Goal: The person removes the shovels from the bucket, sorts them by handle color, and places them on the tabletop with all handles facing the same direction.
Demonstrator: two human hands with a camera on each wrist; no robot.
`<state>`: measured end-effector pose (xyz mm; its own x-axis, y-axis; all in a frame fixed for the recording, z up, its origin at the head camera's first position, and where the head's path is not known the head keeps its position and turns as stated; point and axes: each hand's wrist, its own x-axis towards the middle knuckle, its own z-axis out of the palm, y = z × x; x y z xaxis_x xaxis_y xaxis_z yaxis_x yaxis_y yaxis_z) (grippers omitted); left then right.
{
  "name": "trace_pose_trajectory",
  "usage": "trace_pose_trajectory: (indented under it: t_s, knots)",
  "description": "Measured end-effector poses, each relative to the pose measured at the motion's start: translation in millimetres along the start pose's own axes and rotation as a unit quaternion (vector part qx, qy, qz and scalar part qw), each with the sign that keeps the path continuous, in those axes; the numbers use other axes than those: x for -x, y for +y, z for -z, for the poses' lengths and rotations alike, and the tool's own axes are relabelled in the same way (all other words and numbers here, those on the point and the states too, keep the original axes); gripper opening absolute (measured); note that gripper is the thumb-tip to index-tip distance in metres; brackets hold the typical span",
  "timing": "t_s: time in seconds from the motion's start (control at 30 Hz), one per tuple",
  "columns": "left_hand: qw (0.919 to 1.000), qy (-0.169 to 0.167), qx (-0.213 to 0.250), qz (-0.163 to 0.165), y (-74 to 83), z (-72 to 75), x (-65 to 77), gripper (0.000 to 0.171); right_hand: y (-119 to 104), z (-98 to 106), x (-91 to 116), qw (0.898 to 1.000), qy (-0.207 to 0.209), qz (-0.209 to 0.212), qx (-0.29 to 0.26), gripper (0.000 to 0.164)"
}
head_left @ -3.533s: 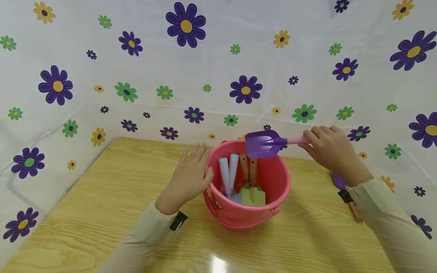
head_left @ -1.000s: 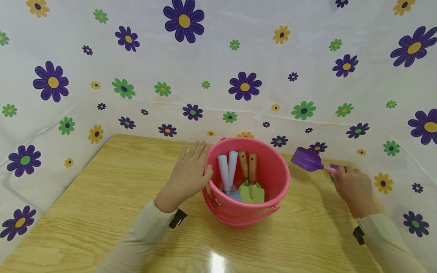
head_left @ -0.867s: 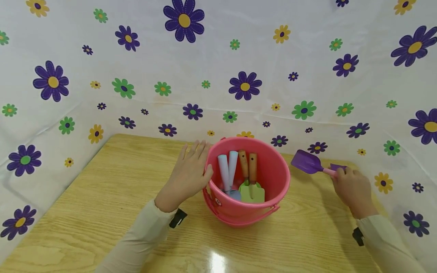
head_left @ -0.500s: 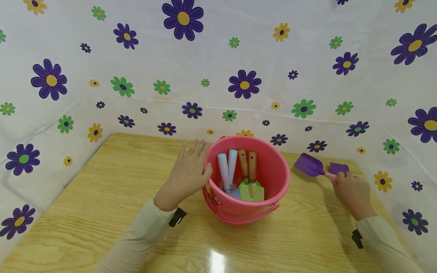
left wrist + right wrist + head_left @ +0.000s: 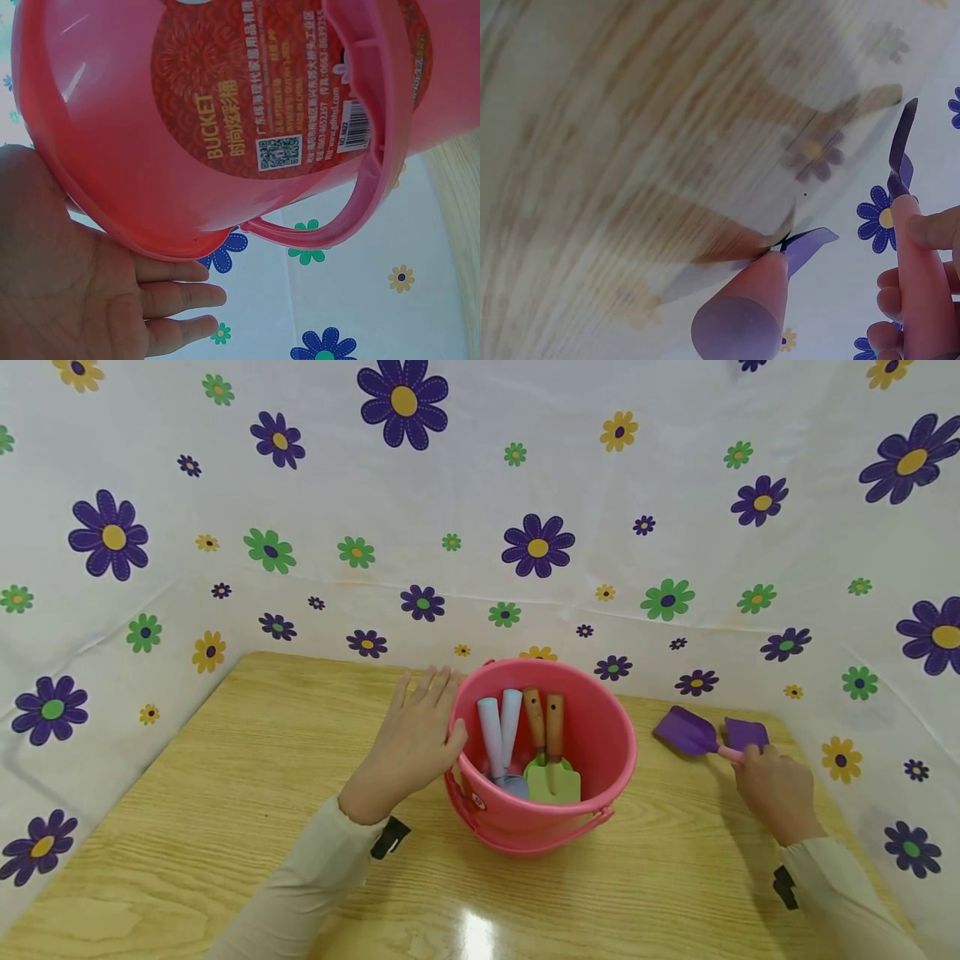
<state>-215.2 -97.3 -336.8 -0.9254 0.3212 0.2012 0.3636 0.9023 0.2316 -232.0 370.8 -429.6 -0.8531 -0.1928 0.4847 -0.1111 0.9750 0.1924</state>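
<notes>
A pink bucket (image 5: 517, 831) stands on the wooden table, tilted slightly toward the camera. My left hand (image 5: 408, 743) rests against its left rim with straight fingers; the left wrist view shows the fingers under the bucket's rim (image 5: 135, 244). At the right, my right hand (image 5: 776, 793) grips the pink handle (image 5: 922, 285) of a purple toy shovel (image 5: 684, 731), held low near the table. Close beside it lies a second purple shovel (image 5: 746, 733), its pink handle (image 5: 754, 292) partly hidden by my hand in the head view.
Inside the bucket stand two tools with pale blue handles (image 5: 491, 735) and two with wooden handles (image 5: 555, 727), one with a light green blade (image 5: 553, 785). A white flowered cloth (image 5: 585, 560) surrounds the table (image 5: 247, 777) at the back and sides.
My right hand has carried the purple shovel from above the bucket to the right and down, near the table beside the other shovel. My left hand has stayed on the bucket rim.
</notes>
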Motion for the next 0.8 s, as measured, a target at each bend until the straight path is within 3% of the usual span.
trace_pose_trajectory:
  t_s: [0.53, 0.8]
  knots:
    - [1.0000, 0.003, 0.005, 0.002, 0.1, -0.6, 0.2, 0.064, 0.1, -0.6, 0.1, 1.000, -0.019, 0.022, 0.012, 0.029]
    - [1.0000, -0.001, 0.004, 0.003, 0.3, 0.1, 0.2, 0.064, -0.2, -1.5, 1.2, 0.998, 0.008, 0.048, 0.028, 0.028]
